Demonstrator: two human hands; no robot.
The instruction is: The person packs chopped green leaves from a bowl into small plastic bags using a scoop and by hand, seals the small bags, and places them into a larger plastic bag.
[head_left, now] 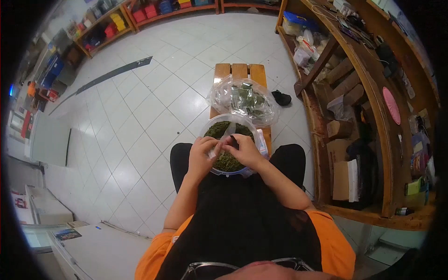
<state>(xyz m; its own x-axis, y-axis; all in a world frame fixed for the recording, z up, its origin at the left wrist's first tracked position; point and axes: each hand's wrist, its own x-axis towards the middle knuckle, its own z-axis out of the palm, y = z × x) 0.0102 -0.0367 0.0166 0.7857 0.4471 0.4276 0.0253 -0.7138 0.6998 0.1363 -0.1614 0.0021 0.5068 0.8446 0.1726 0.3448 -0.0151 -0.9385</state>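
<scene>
Head view shows left hand (200,156) and right hand (247,151) pinching with fingertips, on what I cannot tell; they meet over a round, clear plastic tub (227,174) of green moss (227,162), between black-clothed knees (292,156), perhaps to catch bits.

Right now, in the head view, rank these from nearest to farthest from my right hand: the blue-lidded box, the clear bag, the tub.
From your right hand:
1. Tub: directly below the hand, in front of you.
2. Clear bag: just beyond the tub, on the bench.
3. Blue-lidded box: farthest, ahead to your right, on the shelf.
</scene>
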